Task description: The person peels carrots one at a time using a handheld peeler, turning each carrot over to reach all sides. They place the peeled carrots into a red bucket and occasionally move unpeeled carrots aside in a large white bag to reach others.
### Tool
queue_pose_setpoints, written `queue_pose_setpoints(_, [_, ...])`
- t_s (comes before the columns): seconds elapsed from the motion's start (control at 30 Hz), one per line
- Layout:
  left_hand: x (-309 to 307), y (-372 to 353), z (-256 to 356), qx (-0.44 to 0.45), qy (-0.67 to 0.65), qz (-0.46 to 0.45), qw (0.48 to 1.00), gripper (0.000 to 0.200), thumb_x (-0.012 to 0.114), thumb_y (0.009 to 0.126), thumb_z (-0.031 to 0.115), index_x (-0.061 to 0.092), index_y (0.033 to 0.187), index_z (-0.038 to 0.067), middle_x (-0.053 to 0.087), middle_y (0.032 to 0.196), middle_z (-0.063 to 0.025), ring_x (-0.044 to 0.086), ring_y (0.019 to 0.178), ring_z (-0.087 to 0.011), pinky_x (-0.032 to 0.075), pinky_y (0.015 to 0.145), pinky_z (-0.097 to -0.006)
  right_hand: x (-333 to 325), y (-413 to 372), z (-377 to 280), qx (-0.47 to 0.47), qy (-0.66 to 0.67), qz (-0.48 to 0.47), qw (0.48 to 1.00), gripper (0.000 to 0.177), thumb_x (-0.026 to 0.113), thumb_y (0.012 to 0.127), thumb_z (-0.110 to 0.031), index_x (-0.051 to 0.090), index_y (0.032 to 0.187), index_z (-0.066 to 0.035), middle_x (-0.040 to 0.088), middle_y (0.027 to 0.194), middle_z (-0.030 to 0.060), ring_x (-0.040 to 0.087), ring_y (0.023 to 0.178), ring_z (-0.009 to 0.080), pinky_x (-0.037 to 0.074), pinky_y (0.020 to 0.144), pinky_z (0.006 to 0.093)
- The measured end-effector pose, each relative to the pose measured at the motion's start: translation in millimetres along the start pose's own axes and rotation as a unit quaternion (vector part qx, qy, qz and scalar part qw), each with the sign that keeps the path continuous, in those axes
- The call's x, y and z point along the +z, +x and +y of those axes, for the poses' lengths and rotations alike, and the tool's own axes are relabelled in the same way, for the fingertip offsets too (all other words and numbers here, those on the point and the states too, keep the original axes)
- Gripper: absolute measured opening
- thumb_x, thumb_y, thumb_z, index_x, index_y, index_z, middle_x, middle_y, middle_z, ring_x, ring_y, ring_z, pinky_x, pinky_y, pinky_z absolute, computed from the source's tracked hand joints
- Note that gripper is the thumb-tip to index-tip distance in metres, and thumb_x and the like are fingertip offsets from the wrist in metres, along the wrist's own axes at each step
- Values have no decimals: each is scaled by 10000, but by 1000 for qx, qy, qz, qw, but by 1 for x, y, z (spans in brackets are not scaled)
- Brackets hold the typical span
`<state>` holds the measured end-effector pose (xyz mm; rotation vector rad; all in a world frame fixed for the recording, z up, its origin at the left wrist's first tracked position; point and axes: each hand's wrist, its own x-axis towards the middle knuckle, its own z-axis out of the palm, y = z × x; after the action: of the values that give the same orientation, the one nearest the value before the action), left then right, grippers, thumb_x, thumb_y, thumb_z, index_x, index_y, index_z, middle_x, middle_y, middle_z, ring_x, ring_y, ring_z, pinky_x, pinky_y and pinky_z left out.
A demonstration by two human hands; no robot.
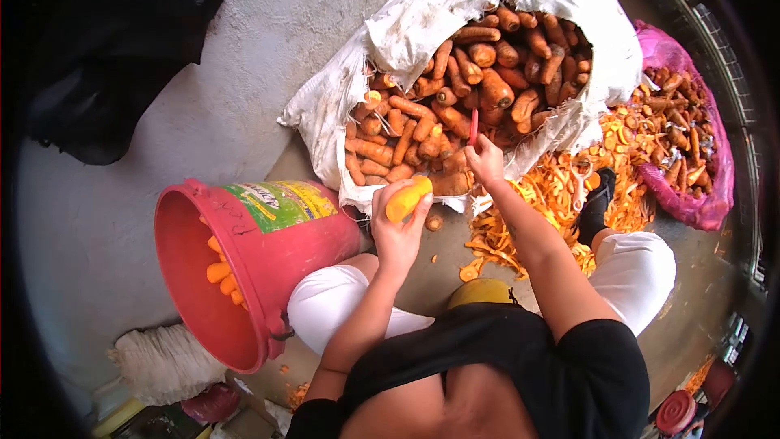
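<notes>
My left hand (396, 234) is closed around a peeled carrot (409, 198), bright orange and smooth, held in front of the sack's opening. My right hand (486, 161) grips a red-handled knife (474, 125) pointing away from me; its blade is hard to make out against the carrots. Beyond both hands, a torn white sack (603, 28) lies open, full of unpeeled carrots (497, 89). To the left, a red bucket (268, 256) lies tipped on its side with several peeled carrots (219, 272) inside.
Orange peelings (552, 203) and cut ends are heaped on the floor right of the sack, by my foot (597, 207). A pink mesh sack (705, 210) of carrots stands further right. A black plastic bag (122, 49) lies at upper left, a whitish bundle (166, 362) at lower left.
</notes>
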<state>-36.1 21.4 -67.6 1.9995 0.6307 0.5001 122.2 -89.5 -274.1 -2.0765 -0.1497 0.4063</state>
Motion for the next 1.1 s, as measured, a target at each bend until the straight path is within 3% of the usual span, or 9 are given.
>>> queue_pose_setpoints(0.1, [3, 0, 7, -83, -140, -28, 986, 278, 698, 849, 142, 576, 1045, -14, 605, 1030, -99, 581, 953, -188, 460, 840, -267, -20, -12, 20, -8, 103, 43, 994, 141, 572, 781, -140, 498, 718, -38, 575, 609, 91, 568, 534, 149, 463, 504, 306])
queue_pose_setpoints(0.23, [5, 1, 7, -358, -501, -52, 786, 403, 678, 857, 315, 566, 1119, 29, 607, 1053, -84, 613, 963, -210, 573, 765, -362, -64, -53, 0, 74, 267, 9, 961, 179, 560, 770, -47, 387, 757, -92, 499, 639, 22, 512, 544, 106, 440, 491, 260])
queue_pose_setpoints(0.47, [3, -24, 79, -311, -688, -107, 647, 355, 630, 885, 320, 590, 1072, 21, 628, 1084, -118, 619, 1025, -262, 591, 820, -367, -175, -133, -133, 7, 377, -159, 912, 328, 517, 952, -378, 584, 1029, -67, 576, 776, -12, 379, 493, 19, 276, 448, 160])
queue_pose_setpoints(0.53, [5, -31, 97, -293, -689, -126, 650, 368, 615, 896, 310, 565, 1107, 13, 614, 1123, -135, 616, 1041, -263, 592, 824, -367, -210, -160, -173, -41, 356, -189, 914, 299, 564, 937, -324, 571, 1061, -52, 623, 949, 19, 504, 640, 27, 398, 558, 165])
queue_pose_setpoints(0.6, [8, -39, 116, -283, -684, -146, 657, 385, 613, 898, 307, 546, 1135, 11, 611, 1126, -138, 615, 1041, -261, 588, 836, -373, -217, -172, -185, -139, 400, -202, 883, 423, 660, 886, -219, 485, 1189, 18, 544, 1230, 67, 501, 1107, 114, 401, 960, 275])
queue_pose_setpoints(0.8, [1, -69, 162, -187, -627, -267, 708, 660, 590, 872, 459, 426, 1304, -13, 488, 1296, -209, 521, 1186, -314, 481, 974, -431, -244, -185, -182, -169, 436, -176, 866, 477, 705, 850, -226, 492, 1172, 55, 561, 1185, 90, 534, 1038, 117, 431, 919, 277])
queue_pose_setpoints(0.9, [-26, -76, 172, -156, -558, -380, 721, 910, 517, 820, 649, 334, 1372, -52, 471, 1308, -272, 515, 1196, -360, 452, 983, -464, -269, -192, -191, -153, 440, -205, 861, 405, 684, 851, -282, 544, 1133, -27, 564, 831, -34, 415, 595, 7, 304, 487, 163])
queue_pose_setpoints(1.0, [-50, -53, 167, -55, -282, -537, 793, 816, 562, 846, 539, 347, 1369, -50, 538, 1239, -259, 586, 1109, -328, 491, 929, -404, -266, -192, -188, -189, 430, -197, 861, 418, 711, 824, -287, 552, 1105, -21, 563, 824, -17, 480, 660, 38, 393, 551, 193])
queue_pose_setpoints(1.1, [-30, -51, 182, 24, -33, -461, 886, 679, 710, 789, 418, 476, 1279, 10, 639, 1072, -151, 643, 937, -198, 501, 782, -317, -265, -199, -185, -226, 311, -153, 910, 425, 733, 800, -292, 560, 1072, -14, 566, 828, -2, 511, 721, 65, 441, 626, 231])
